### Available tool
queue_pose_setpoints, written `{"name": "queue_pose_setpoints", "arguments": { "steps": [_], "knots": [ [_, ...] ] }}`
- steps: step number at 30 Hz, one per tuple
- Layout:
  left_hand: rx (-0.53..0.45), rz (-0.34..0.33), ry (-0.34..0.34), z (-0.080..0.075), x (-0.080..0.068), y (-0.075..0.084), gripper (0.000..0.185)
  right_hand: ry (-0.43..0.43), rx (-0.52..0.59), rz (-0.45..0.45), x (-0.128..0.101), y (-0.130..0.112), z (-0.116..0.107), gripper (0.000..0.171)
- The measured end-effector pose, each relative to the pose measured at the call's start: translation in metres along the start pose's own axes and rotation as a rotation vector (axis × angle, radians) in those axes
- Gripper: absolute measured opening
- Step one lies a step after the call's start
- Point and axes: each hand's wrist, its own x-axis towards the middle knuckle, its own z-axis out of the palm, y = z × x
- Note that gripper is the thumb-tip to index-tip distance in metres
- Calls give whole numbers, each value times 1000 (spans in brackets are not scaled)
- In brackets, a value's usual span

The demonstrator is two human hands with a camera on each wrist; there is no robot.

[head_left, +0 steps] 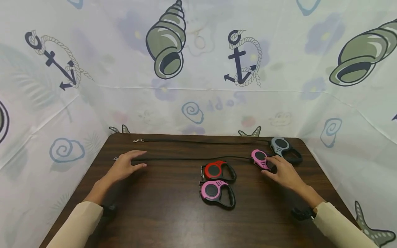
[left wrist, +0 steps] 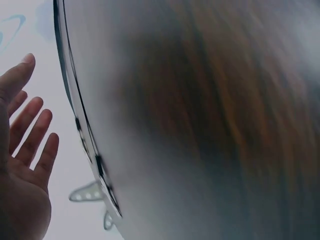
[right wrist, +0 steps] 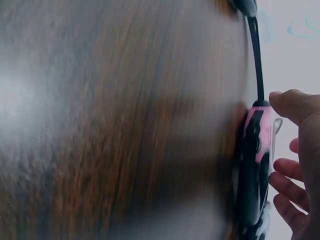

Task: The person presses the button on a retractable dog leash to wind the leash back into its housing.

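On the right of the table, a pink retractable dog leash (head_left: 259, 158) lies with its black cord (head_left: 186, 158) drawn out straight to the left. My right hand (head_left: 284, 175) hovers at its handle, thumb and fingers spread; in the right wrist view the hand (right wrist: 300, 165) is beside the pink casing (right wrist: 264, 130) without gripping it. Over the left end of that cord, my left hand (head_left: 122, 167) is held up with fingers extended and nothing in it. A metal clip (head_left: 115, 158) peeks out left of this hand.
Behind the pink leash lies a grey retractable leash (head_left: 280, 143), its cord (head_left: 198, 141) stretched left to a metal clip (head_left: 138, 140). Mid-table, a red retractable leash (head_left: 214, 170) and another pink one (head_left: 212, 190) lie wound up. Patterned cloth (head_left: 204, 100) surrounds the dark wooden table (head_left: 161, 220).
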Motion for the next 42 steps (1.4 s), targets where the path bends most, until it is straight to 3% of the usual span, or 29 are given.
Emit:
{"name": "queue_pose_setpoints", "arguments": {
  "steps": [11, 25, 42],
  "knots": [
    [57, -14, 34, -20, -12, -32, 57, -104, -45, 100, -1, 15, 2, 71],
    [105, -127, -53, -20, -12, -62, 47, -104, -92, 65, 1, 19, 12, 76],
    [117, -174, -18, -21, -8, -70, 17, -115, -97, 47, 9, 21, 15, 71]
  ]
}}
